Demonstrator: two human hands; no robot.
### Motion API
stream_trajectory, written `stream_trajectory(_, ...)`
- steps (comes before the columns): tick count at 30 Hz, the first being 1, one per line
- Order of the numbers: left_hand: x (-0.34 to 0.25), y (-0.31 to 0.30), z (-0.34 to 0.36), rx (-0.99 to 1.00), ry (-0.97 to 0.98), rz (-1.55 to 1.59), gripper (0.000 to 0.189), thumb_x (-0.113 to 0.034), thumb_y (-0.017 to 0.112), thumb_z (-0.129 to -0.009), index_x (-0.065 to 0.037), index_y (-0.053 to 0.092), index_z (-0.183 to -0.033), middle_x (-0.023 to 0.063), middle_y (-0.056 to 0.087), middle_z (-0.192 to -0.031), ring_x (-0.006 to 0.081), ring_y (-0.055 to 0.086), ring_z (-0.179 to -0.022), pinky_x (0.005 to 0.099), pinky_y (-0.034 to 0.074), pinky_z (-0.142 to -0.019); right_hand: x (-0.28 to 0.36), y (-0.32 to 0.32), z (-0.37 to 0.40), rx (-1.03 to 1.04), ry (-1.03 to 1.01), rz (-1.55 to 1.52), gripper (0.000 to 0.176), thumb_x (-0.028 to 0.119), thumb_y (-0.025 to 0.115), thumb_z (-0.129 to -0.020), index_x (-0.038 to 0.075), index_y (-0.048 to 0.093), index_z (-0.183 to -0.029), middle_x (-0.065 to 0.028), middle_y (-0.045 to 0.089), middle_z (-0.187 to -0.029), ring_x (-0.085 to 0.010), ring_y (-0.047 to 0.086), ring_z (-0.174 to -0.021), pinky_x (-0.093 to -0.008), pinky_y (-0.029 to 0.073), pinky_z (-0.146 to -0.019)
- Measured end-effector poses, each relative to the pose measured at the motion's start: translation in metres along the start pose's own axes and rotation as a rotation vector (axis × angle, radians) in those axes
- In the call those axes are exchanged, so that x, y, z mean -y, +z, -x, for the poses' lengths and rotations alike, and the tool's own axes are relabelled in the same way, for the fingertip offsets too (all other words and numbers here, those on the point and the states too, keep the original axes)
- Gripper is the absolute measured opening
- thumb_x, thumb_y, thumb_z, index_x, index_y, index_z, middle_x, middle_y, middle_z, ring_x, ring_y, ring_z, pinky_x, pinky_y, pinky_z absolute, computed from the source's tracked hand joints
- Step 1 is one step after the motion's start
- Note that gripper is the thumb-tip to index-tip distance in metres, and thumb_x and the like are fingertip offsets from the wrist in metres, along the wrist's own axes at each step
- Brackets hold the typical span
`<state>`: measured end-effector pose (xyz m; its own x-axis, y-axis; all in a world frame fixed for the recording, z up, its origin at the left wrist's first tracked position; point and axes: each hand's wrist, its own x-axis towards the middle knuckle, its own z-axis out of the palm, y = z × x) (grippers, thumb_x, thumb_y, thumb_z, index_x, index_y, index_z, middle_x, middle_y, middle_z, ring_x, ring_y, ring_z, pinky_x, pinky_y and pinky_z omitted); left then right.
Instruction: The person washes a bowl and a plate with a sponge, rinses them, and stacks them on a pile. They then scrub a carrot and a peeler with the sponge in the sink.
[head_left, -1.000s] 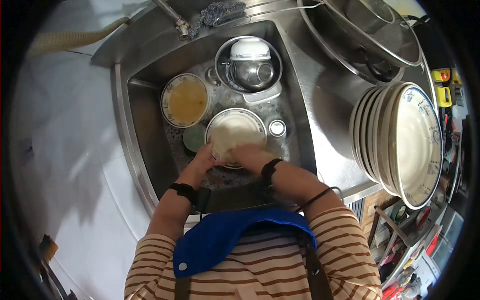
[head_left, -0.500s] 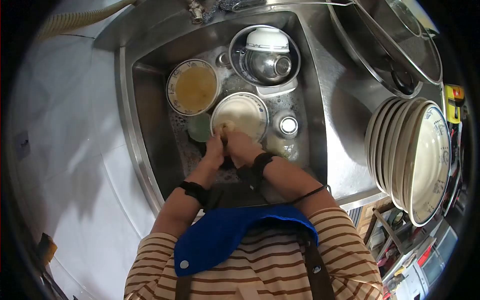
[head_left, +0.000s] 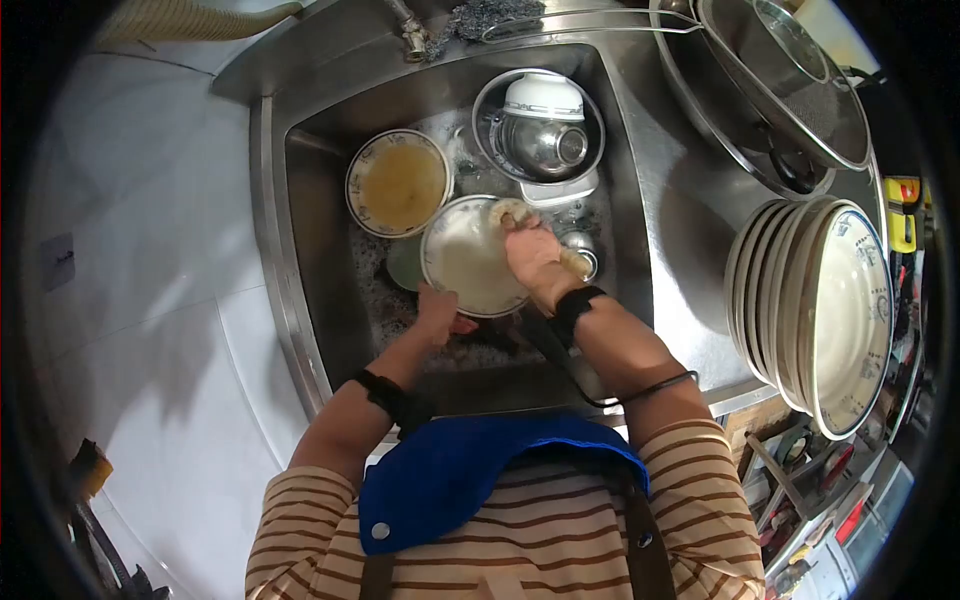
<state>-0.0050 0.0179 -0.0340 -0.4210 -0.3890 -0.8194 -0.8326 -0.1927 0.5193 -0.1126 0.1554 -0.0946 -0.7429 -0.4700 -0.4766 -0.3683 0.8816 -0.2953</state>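
A cream plate (head_left: 465, 255) with a patterned rim is tilted low in the sink. At its lower left edge, my left hand (head_left: 437, 312) is closed on the rim. My right hand (head_left: 535, 262) is wrapped round a crumpled beige scrubber (head_left: 513, 213), pressed to the plate's upper right rim; part of it pokes out by the wrist. Just up and left sits a patterned dish (head_left: 405, 185) of yellowish liquid. Partly under the plate shows a green bowl (head_left: 404, 262). Beside my right wrist lies a small metal bowl (head_left: 580, 254), partly covered by that hand.
A metal basin (head_left: 487, 110) at the sink's back holds a white bowl (head_left: 543, 97) and a steel bowl (head_left: 553, 146). Right of the sink, a stack of plates (head_left: 840, 310) stands on edge by large strainers (head_left: 800, 90). Steel wool (head_left: 490, 17) rests behind, near the tap (head_left: 412, 38).
My right hand has moved from the plate's lower left edge to its upper right rim, taking the scrubber along. My left hand stays at the lower left. The view has shifted slightly.
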Motion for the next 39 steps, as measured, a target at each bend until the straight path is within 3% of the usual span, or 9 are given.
stream_trajectory(6,0.002,-0.003,-0.018,0.465,-0.542,-0.163,0.048,-0.016,0.046,-0.084,-0.006,0.029,-0.128,0.0263,0.053,-0.1,0.0353,0.062,-0.07,0.0438,0.052,-0.051,-0.005,-0.002,0.041,0.227,-0.185,0.287,0.042,0.017,0.037,-0.087,0.017,0.038,-0.129,-0.0207,0.042,-0.12,-0.041,0.04,-0.108,-0.0571,0.045,-0.054)
stream_trajectory(8,-0.022,-0.005,-0.015,0.105,0.092,-0.348,0.051,-0.026,0.048,-0.086,-0.007,0.031,-0.13,0.0234,0.054,-0.106,0.036,0.06,-0.08,0.0467,0.05,-0.06,-0.001,0.007,0.046,0.326,-0.217,0.414,0.042,0.018,0.038,-0.087,0.016,0.037,-0.129,-0.02,0.041,-0.12,-0.0406,0.038,-0.109,-0.0555,0.045,-0.052)
stream_trajectory(15,0.025,-0.028,-0.102,0.241,0.192,-0.584,0.05,-0.041,0.041,-0.089,-0.007,0.04,-0.126,0.0176,0.055,-0.11,0.0349,0.059,-0.087,0.046,0.049,-0.074,0.008,0.035,0.007,-0.16,0.0,-0.09,0.04,0.014,0.048,-0.08,0.011,0.046,-0.12,-0.0175,0.055,-0.095,-0.0345,0.057,-0.083,-0.0452,0.048,-0.067)
stream_trajectory(17,-0.001,-0.02,-0.049,0.486,-0.335,-0.051,0.057,-0.05,0.036,-0.089,-0.007,0.04,-0.126,0.0159,0.053,-0.114,0.0312,0.055,-0.098,0.0442,0.046,-0.081,0.017,0.038,-0.002,-0.226,-0.035,-0.206,0.039,0.014,0.05,-0.078,0.008,0.048,-0.116,-0.0171,0.058,-0.084,-0.0304,0.059,-0.077,-0.0419,0.049,-0.068)
stream_trajectory(19,-0.001,-0.014,-0.031,0.571,-0.379,0.262,0.061,-0.054,0.034,-0.088,-0.006,0.041,-0.126,0.016,0.053,-0.115,0.0307,0.053,-0.102,0.0446,0.046,-0.083,0.046,0.038,-0.003,-0.227,-0.09,-0.7,0.036,0.012,0.052,-0.075,0.004,0.051,-0.109,-0.0187,0.06,-0.081,-0.0307,0.06,-0.078,-0.0409,0.047,-0.071)
stream_trajectory(21,0.001,-0.012,-0.026,0.653,-0.422,0.587,0.065,-0.057,0.032,-0.087,-0.005,0.041,-0.125,0.0162,0.052,-0.116,0.0302,0.051,-0.106,0.045,0.045,-0.084,0.075,0.029,0.006,0.071,-0.147,-0.507,0.036,0.013,0.055,-0.072,0.005,0.052,-0.107,-0.0201,0.061,-0.088,-0.0333,0.06,-0.082,-0.0421,0.046,-0.072)
stream_trajectory(30,0.012,-0.024,-0.082,0.172,-0.199,0.133,0.039,-0.022,0.047,-0.088,-0.001,0.041,-0.121,0.016,0.055,-0.109,0.0293,0.056,-0.099,0.048,0.044,-0.085,0.016,0.015,0.06,0.133,-0.375,0.154,0.026,0.015,0.044,-0.083,0.009,0.06,-0.103,-0.0143,0.059,-0.101,-0.0314,0.06,-0.091,-0.0415,0.049,-0.073)
stream_trajectory(32,0.039,-0.046,-0.142,0.102,0.382,-0.601,0.037,-0.009,0.048,-0.082,0.002,0.042,-0.117,0.0257,0.055,-0.103,0.0436,0.058,-0.069,0.0471,0.047,-0.067,-0.008,-0.019,0.06,0.263,-0.224,0.192,0.028,0.013,0.048,-0.08,0.006,0.058,-0.105,-0.0164,0.057,-0.107,-0.0323,0.06,-0.092,-0.0405,0.049,-0.074)
stream_trajectory(39,-0.003,-0.012,-0.049,-0.344,0.887,-0.688,0.053,-0.004,0.049,-0.077,0.001,0.028,-0.126,0.0299,0.054,-0.099,0.0448,0.054,-0.088,0.0461,0.043,-0.077,-0.045,-0.07,0.079,0.007,0.124,0.062,0.05,0.009,0.048,-0.076,0.004,0.038,-0.124,-0.0233,0.057,-0.1,-0.0334,0.059,-0.09,-0.0385,0.048,-0.077)
